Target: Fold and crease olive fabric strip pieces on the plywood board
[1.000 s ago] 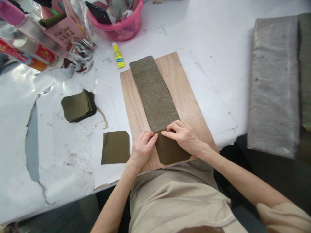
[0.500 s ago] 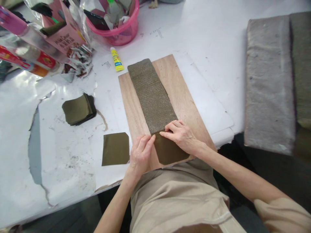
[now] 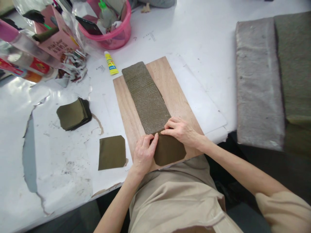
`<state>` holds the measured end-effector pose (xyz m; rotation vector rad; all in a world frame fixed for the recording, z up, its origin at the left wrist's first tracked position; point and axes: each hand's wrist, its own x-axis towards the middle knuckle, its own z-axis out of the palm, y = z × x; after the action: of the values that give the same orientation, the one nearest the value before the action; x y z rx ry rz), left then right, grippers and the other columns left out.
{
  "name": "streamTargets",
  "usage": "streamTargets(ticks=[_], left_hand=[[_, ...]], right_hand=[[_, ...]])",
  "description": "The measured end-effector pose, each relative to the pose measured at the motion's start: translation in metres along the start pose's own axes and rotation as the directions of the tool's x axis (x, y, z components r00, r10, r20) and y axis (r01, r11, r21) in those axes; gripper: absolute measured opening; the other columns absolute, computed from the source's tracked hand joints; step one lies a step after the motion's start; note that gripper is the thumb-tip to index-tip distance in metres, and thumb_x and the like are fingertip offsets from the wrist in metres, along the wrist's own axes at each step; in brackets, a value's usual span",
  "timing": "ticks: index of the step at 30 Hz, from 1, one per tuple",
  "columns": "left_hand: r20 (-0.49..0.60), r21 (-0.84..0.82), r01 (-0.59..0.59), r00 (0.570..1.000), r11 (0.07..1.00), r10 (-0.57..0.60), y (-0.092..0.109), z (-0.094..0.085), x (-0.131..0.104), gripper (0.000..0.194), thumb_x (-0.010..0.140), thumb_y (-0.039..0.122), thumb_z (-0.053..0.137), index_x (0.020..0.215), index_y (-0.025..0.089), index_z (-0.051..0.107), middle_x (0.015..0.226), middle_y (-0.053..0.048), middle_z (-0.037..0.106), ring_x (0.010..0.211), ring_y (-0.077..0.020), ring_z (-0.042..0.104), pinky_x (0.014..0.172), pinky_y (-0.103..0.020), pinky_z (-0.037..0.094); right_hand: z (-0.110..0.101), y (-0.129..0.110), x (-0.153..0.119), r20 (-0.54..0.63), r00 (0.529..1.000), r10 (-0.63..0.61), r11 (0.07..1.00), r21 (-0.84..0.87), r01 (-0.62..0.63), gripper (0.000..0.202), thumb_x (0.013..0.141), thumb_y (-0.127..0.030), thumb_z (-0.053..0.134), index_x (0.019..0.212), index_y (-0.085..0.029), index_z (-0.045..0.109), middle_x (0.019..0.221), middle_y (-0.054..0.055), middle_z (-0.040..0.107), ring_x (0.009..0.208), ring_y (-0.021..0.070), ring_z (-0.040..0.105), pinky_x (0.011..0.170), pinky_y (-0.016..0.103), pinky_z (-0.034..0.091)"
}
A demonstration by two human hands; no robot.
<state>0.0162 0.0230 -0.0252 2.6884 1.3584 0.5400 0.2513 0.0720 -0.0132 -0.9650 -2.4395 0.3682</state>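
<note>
Pressing down with flat, unclenched fingers, the left hand (image 3: 143, 151) and the right hand (image 3: 181, 132) met at the near end of the textured olive strip (image 3: 145, 97), fingertips on the seam where it overlapped the smooth olive piece (image 3: 168, 152); neither hand gripped anything. Strip and piece lay on the wooden board (image 3: 175, 94), at the near edge of the white table (image 3: 206, 38). Left of the board lay a single olive square (image 3: 112, 152), farther left a stack of olive squares (image 3: 73, 114), and beyond the board's far-left corner a yellow glue tube (image 3: 110, 63) and a pink tub (image 3: 109, 29)
</note>
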Motion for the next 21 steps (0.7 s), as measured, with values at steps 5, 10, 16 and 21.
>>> streamTargets(ticks=[5, 10, 16, 21], left_hand=[[0.007, 0.078, -0.02, 1.0, 0.997, 0.02, 0.004, -0.003, 0.003, 0.047, 0.096, 0.013, 0.047, 0.142, 0.021, 0.043, 0.108, -0.011, 0.058, 0.103, -0.0238, 0.054, 0.087, -0.037, 0.049], [0.127, 0.159, -0.063, 0.991, 0.985, 0.043, 0.011, -0.011, 0.01, 0.043, 0.094, 0.012, 0.047, 0.137, 0.013, 0.047, 0.116, -0.015, 0.059, 0.114, -0.0291, 0.051, 0.093, -0.043, 0.047], [0.246, 0.222, -0.154, 0.964, 0.963, 0.098, 0.014, -0.017, 0.02, 0.048, 0.093, 0.011, 0.046, 0.141, 0.012, 0.042, 0.117, -0.015, 0.058, 0.11, -0.0276, 0.054, 0.09, -0.041, 0.048], [0.311, 0.25, -0.186, 0.945, 0.95, 0.103, 0.016, -0.02, 0.023, 0.051, 0.094, 0.011, 0.045, 0.144, 0.014, 0.038, 0.118, -0.015, 0.057, 0.108, -0.0266, 0.054, 0.087, -0.04, 0.048]], right_hand=[[0.0, 0.002, -0.006, -0.007, 1.0, -0.014, 0.999, -0.052, 0.014, 0.023, 0.097, -0.02, 0.05, 0.105, -0.021, 0.07, 0.093, 0.006, 0.062, 0.091, 0.0178, 0.049, 0.082, 0.031, 0.042], [-0.001, 0.001, -0.01, -0.009, 1.0, 0.003, 0.997, -0.082, -0.004, 0.024, 0.097, -0.019, 0.048, 0.109, -0.021, 0.07, 0.093, 0.007, 0.062, 0.092, 0.0186, 0.049, 0.084, 0.033, 0.042], [-0.008, 0.004, -0.016, -0.018, 0.999, 0.039, 0.999, -0.01, -0.039, 0.026, 0.099, -0.021, 0.046, 0.111, -0.021, 0.069, 0.092, 0.007, 0.061, 0.092, 0.018, 0.049, 0.084, 0.032, 0.044], [-0.01, 0.009, -0.02, -0.032, 0.998, 0.046, 0.999, 0.004, -0.046, 0.026, 0.099, -0.019, 0.045, 0.108, -0.019, 0.07, 0.092, 0.007, 0.061, 0.091, 0.0176, 0.049, 0.081, 0.031, 0.045]])
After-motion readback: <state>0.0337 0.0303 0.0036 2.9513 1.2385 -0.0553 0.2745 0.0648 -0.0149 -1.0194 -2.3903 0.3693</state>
